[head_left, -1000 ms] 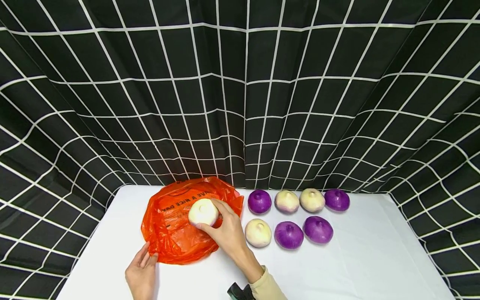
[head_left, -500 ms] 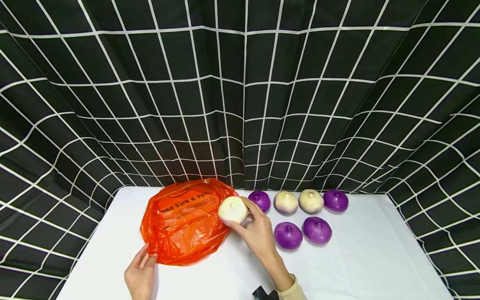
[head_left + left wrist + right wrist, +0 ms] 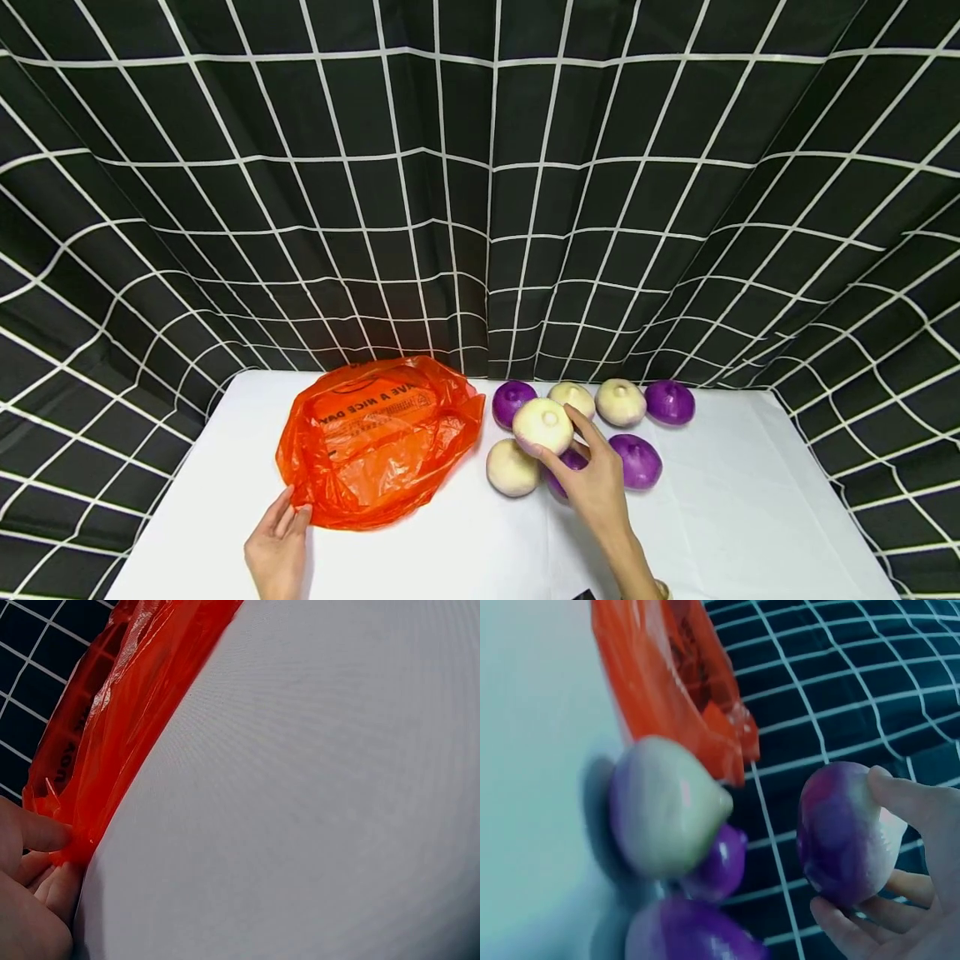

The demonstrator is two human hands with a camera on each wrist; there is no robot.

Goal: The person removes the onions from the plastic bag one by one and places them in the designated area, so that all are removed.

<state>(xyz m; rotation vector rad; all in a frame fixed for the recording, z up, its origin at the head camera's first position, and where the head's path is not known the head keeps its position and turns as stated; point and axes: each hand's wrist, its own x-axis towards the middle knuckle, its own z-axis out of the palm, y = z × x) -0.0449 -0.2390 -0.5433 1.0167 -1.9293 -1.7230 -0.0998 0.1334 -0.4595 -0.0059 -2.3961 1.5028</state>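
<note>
In the head view my right hand point(image 3: 596, 475) holds a turnip point(image 3: 543, 426), white side up, between thumb and fingers above the other turnips. Its purple underside shows in the right wrist view, where the turnip point(image 3: 844, 836) is raised off the table. My left hand point(image 3: 277, 542) pinches the near left edge of an orange-red plastic bag point(image 3: 375, 450) with printed black letters. The left wrist view also shows thumb and fingers on the gathered bag point(image 3: 142, 705). A white turnip point(image 3: 512, 468) sits just left of the right hand, and a purple turnip is partly hidden behind that hand.
A back row holds a purple turnip point(image 3: 513, 404), two white-topped ones, the nearer-left one point(image 3: 572, 398) partly covered, and another purple turnip point(image 3: 670, 403). A purple turnip point(image 3: 636, 461) lies right of the hand. The white table point(image 3: 750, 517) meets a black gridded curtain point(image 3: 480, 208).
My right hand has carried the turnip rightward from over the bag to over the turnips. The left hand keeps its hold on the bag's edge, nearly still.
</note>
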